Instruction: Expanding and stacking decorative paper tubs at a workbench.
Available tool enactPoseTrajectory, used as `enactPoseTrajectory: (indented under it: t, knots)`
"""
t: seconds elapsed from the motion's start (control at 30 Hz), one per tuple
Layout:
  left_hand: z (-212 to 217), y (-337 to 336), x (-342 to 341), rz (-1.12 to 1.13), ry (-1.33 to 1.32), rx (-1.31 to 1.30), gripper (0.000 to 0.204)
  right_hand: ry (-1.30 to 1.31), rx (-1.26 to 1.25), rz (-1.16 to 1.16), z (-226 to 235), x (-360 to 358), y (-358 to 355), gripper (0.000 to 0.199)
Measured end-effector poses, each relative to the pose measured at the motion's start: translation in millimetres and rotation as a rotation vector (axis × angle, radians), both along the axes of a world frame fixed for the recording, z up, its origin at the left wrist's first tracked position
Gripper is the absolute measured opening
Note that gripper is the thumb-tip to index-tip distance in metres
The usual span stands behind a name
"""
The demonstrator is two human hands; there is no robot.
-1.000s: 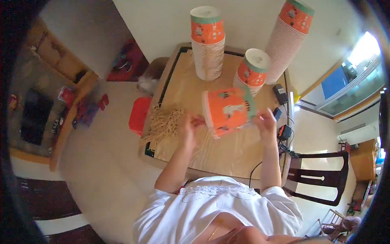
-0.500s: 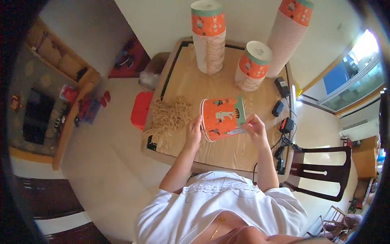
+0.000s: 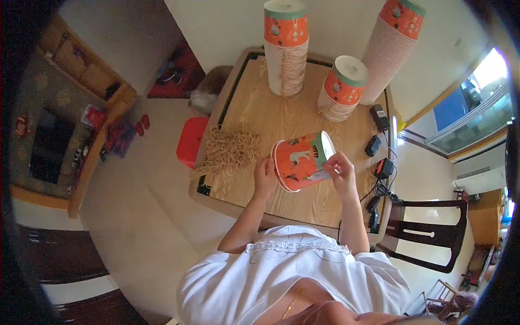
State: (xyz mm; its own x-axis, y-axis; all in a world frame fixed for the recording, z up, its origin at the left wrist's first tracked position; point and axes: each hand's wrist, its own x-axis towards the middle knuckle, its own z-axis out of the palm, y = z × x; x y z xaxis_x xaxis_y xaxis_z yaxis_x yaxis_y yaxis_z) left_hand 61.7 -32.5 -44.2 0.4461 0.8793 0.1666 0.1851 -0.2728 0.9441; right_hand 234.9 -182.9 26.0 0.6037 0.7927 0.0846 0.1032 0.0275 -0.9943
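Observation:
An orange paper bucket (image 3: pixel 295 162) with a green band and animal pictures lies on its side in the air above the wooden table. At its rim end, my left hand (image 3: pixel 264 177) is closed on the edge. My right hand (image 3: pixel 341 170) pinches the bucket near its green base. Beside my left hand lies a tangled pile of tan twine-like cord (image 3: pixel 233 149). Beyond the bucket, similar buckets stand nested upside down: a stack (image 3: pixel 286 54) on the left, a short stack (image 3: pixel 342 89) and a taller stack (image 3: pixel 392 49) on the right.
The table (image 3: pixel 271 211) carries black power adapters (image 3: pixel 380 118) and tangled cables (image 3: pixel 382 189) along its right edge. A dark wooden chair (image 3: pixel 430 232) stands at the right. A red stool (image 3: pixel 192 142) is by the left edge, with a clear plastic bag (image 3: pixel 201 103) behind.
The bucket has turned slightly, so its round base now shows more, and it sits a little further right in the picture. Both hands keep hold; the whole view has shifted slightly.

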Motion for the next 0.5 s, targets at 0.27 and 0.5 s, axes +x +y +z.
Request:
enactPoseTrajectory:
  t: [0.27, 0.5]
  knots:
    - [-19.3, 7.3, -2.8, 0.099, -0.109, -0.348, 0.029, -0.007, 0.04, -0.082, 13.9, 2.6, -11.9, 0.014]
    - [-63.3, 56.6, -38.5, 0.133, -0.672, -0.811, 0.028, -0.034, 0.09, -0.18, 43.9, 48.2, -49.1, 0.014]
